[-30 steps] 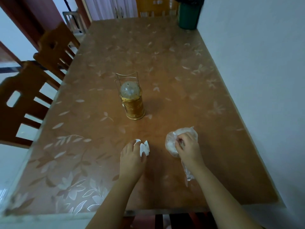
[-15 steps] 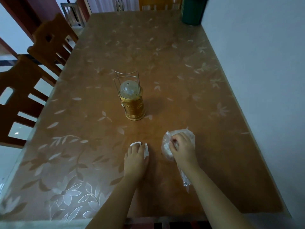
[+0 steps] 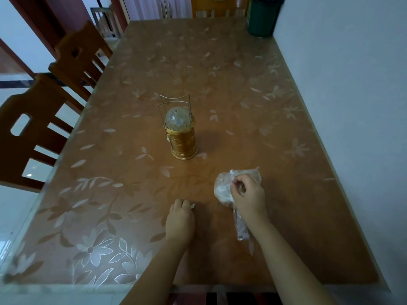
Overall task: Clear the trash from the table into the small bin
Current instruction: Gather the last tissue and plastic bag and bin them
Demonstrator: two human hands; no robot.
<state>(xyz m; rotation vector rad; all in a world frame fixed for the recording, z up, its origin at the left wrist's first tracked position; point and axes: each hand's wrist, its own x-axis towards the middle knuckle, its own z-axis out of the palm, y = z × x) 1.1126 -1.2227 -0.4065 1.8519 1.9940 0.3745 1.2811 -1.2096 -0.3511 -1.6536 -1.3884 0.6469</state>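
Observation:
My left hand [image 3: 180,219] lies near the table's front edge with its fingers curled over a small white paper scrap [image 3: 192,206]; only a sliver of the scrap shows past the fingertips. To its right, my right hand [image 3: 248,198] pinches a crumpled clear plastic bag [image 3: 222,188], whose twisted tail [image 3: 241,227] trails back under my wrist. The small dark green bin [image 3: 262,17] stands at the table's far right corner, beside the wall.
A gold lantern [image 3: 181,135] with a wire handle stands mid-table, beyond both hands. The table [image 3: 110,194] has a leaf-patterned cover. Two wooden chairs [image 3: 44,119] line the left side. A white wall [image 3: 352,106] runs along the right edge.
My left hand has closed over the white paper scrap, which now is almost hidden. My right hand keeps its hold on the plastic bag. The view shifted slightly.

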